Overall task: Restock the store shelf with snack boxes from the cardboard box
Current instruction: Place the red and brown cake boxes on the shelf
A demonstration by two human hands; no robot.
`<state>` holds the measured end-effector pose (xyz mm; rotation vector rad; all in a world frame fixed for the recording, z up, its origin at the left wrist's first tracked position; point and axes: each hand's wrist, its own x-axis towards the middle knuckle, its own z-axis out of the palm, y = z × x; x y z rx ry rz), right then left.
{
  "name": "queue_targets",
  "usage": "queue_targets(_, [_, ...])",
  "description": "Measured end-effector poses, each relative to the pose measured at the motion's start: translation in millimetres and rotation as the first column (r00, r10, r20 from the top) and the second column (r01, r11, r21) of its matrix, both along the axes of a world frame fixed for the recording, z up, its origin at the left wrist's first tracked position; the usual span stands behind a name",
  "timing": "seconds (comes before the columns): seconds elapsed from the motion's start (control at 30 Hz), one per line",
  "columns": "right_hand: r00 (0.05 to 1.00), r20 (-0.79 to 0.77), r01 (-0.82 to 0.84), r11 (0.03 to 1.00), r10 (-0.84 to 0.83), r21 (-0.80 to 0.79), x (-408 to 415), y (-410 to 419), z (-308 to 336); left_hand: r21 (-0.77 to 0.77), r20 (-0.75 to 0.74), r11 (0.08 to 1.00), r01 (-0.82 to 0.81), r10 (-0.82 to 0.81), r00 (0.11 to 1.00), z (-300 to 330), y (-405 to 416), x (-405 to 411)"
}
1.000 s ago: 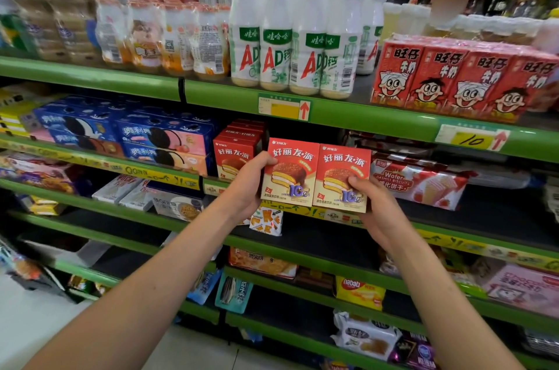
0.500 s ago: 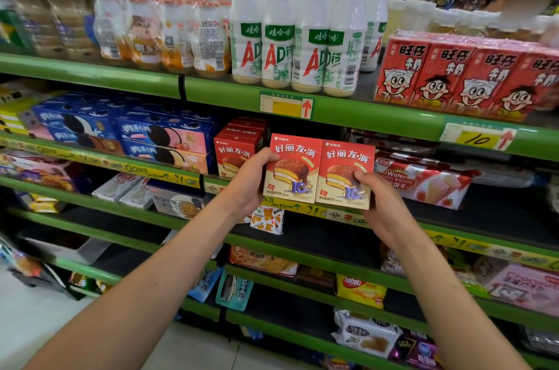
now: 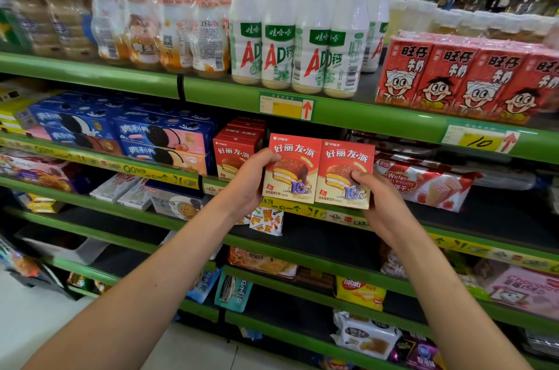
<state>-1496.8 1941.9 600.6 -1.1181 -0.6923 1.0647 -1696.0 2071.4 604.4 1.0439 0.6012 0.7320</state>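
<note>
Two red snack boxes with a chocolate pie picture are held side by side in front of the second green shelf [image 3: 393, 124]. My left hand [image 3: 248, 185] grips the left snack box [image 3: 292, 168] by its left edge. My right hand [image 3: 379, 206] grips the right snack box [image 3: 344, 173] at its lower right corner. Both boxes stand upright, facing me, just above the shelf's yellow price strip. A row of identical red boxes [image 3: 234, 148] stands on that shelf immediately to the left. The cardboard box is not in view.
Blue cookie boxes [image 3: 160, 139] fill the shelf further left. A pink wafer pack [image 3: 423, 182] lies to the right of the held boxes. White drink bottles [image 3: 296, 36] and red milk cartons [image 3: 465, 79] stand on the shelf above. Lower shelves hold scattered snack bags.
Both hands have lifted the two boxes slightly up and toward the shelf; the boxes stay side by side in the same grip.
</note>
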Motion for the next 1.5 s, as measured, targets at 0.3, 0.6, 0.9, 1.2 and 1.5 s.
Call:
queue_targets(0.3, [1.000,0.001,0.001,1.000,-0.001,0.006,1.4,4.5,0.6,0.063,-0.029,0.998,0.011,-0.009,1.000,2.0,1.5,0.3])
queue_targets(0.6, [1.000,0.004,0.007,1.000,-0.007,0.013,1.1,6.9,-0.1,0.071,-0.023,0.997,0.023,-0.021,1.000,3.4,1.0,-0.8])
queue_targets(0.9, [1.000,0.001,0.016,1.000,-0.016,0.010,2.9,11.1,-1.9,0.063,-0.014,0.998,0.028,-0.027,1.000,3.7,2.5,-0.1])
queue_targets(1.2, [0.953,0.240,0.195,0.981,-0.187,-0.009,10.8,21.2,-8.2,0.096,0.031,0.993,-0.075,0.072,0.997,5.1,8.2,0.4])
queue_targets(1.5, [0.789,0.596,0.239,0.968,-0.148,-0.077,12.1,53.2,-18.9,0.295,-0.129,0.955,0.039,-0.001,0.992,0.3,19.8,-0.3])
